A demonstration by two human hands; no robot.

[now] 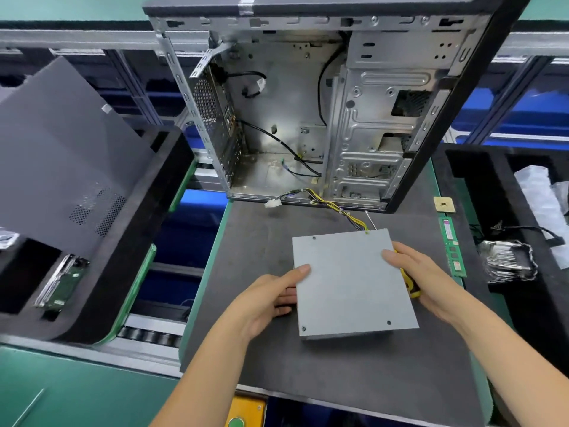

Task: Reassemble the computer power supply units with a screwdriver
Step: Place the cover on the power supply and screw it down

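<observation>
Grey steel power supply unit (351,282) lying flat on the dark mat (261,235), in front of the open computer case (308,118). Left hand (271,300) gripping its left edge, thumb on top. Right hand (421,275) holding the right edge, thumb on top, yellow-handled screwdriver (411,286) tucked under the palm

A dark mat (264,349) carries the open computer case (311,112), the grey power supply (351,282) and a memory stick (452,246).
</observation>
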